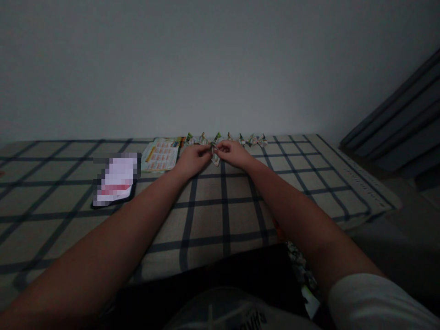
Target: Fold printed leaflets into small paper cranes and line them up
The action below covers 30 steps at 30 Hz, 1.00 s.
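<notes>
Both of my hands meet over the far middle of the checked tablecloth. My left hand [195, 159] and my right hand [233, 153] pinch a small folded paper piece [215, 159] between their fingertips, with its pointed lower end showing below them. The printed paper looks like a page from a leaflet. Just behind my hands stands a row of several similar folded paper pieces [252, 139] along the far edge. My fingers hide part of the held piece and of that row.
A stack of printed leaflets [161, 155] lies left of my left hand. Farther left is a phone [117, 178] with a lit, blurred screen. The tablecloth [206, 220] reaches the wall [220, 68]. Folded dark curtains [395, 105] hang at the right. Printed papers [302, 270] show below the right forearm.
</notes>
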Each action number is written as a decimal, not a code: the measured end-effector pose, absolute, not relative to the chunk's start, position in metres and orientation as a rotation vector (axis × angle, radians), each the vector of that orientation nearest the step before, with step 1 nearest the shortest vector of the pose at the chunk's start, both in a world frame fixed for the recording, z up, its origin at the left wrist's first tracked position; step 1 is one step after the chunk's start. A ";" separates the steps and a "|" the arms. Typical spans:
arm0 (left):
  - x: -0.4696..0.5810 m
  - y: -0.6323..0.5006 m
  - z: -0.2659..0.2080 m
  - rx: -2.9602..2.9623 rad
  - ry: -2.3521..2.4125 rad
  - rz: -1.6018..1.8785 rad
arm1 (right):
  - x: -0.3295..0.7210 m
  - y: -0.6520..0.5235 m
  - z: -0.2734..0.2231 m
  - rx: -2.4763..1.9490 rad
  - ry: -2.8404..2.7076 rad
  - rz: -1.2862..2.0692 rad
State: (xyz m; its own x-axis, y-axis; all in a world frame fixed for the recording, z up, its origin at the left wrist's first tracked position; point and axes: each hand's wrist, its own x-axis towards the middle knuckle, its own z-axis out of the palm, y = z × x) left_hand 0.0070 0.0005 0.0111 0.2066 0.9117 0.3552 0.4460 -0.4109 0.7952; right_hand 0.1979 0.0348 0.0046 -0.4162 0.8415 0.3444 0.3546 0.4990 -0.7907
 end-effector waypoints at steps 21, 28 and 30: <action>0.006 0.001 0.012 2.130 1.428 1.089 | 0.196 0.030 0.012 -1.081 -2.125 0.610; 0.005 0.005 0.011 2.062 1.423 1.060 | 0.197 0.034 0.008 -1.090 -2.116 0.640; 0.005 0.006 0.010 2.054 1.417 1.068 | 0.197 0.036 0.008 -1.098 -2.121 0.659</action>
State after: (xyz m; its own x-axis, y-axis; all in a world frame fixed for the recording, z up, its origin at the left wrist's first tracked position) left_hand 0.0047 0.0062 0.0105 0.1837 0.9175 0.3527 0.5917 -0.3897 0.7057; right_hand 0.1972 0.0356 0.0078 -0.4362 0.8422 0.3171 0.5143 0.5224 -0.6801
